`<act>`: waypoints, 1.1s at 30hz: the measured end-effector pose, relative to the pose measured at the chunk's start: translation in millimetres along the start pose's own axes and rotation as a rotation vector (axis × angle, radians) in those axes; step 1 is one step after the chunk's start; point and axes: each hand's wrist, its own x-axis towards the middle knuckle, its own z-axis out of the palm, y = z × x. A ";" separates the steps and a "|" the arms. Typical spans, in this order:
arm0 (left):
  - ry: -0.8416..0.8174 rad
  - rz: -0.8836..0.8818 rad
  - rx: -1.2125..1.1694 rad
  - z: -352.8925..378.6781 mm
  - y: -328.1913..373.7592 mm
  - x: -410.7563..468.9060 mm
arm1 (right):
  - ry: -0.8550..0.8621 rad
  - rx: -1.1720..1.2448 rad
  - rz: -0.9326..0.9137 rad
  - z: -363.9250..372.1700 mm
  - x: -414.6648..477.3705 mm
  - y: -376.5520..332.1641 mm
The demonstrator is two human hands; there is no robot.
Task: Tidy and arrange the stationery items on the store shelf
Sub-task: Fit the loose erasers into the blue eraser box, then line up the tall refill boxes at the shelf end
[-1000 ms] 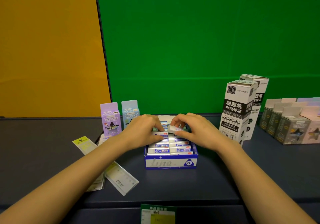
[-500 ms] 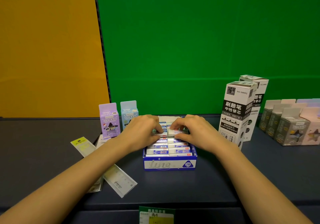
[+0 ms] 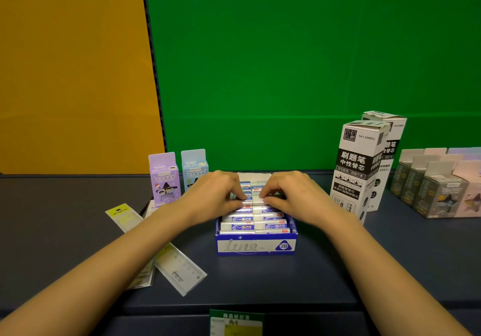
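Blue and white, the open display box (image 3: pixel 256 244) sits at the middle of your dark shelf (image 3: pixel 286 278), marked 2B on its front, and both your hands are over its far half. Inside, wrapped erasers (image 3: pixel 253 225) lie in two columns of flat rows. Your left hand (image 3: pixel 210 195) curls down onto the left column, fingers (image 3: pixel 240 197) bent and pressing on the packets there; your right hand (image 3: pixel 291 195) mirrors it on the right column, fingertips pinched against one small eraser packet (image 3: pixel 257 199) near the middle of the box. Whether that packet is lifted clear or just pressed into its row, you cannot tell from here. Just left of the box stand a purple carton (image 3: pixel 164 179) and a light blue carton (image 3: pixel 194 167), side by side and upright. Flat ruler packs (image 3: pixel 179 270) lie slanted under your left forearm, one with a yellow header (image 3: pixel 121 212). To your right two tall white refill boxes (image 3: pixel 360 164) stand upright, one behind the other, and further right a cluster of grey and pink cartons (image 3: pixel 440 190). A green price tag (image 3: pixel 235 322) hangs on the shelf's front edge.
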 end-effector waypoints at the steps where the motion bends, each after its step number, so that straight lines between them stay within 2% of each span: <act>1: -0.002 -0.002 0.000 0.0 0.1 -0.1 | -0.006 -0.004 0.002 0.2 -0.1 -0.3; 14: 0.009 -0.007 -0.017 0.4 5.7 -8.9 | 0.014 0.018 0.028 -2.0 -5.3 -6.8; 21: 0.169 0.034 -0.153 -8.4 17.6 -13.5 | 0.213 0.037 -0.007 -27.8 -55.6 -26.5; 24: 0.168 0.068 -0.285 -12.3 30.7 -8.2 | 0.400 0.112 0.009 -37.6 -85.1 -29.5; 26: 0.168 0.096 -0.368 -13.1 39.7 -2.7 | 0.578 0.153 0.088 -40.4 -98.7 -23.6; 29: 0.158 0.137 -0.428 -10.7 51.4 8.6 | 0.782 0.258 0.342 -39.1 -107.4 -6.7; 31: 0.145 0.158 -0.443 -8.0 58.7 16.3 | 0.753 0.361 0.508 -35.9 -105.3 5.2; 33: 0.135 0.161 -0.448 -4.8 65.6 23.5 | 0.659 0.438 0.591 -31.3 -99.6 14.4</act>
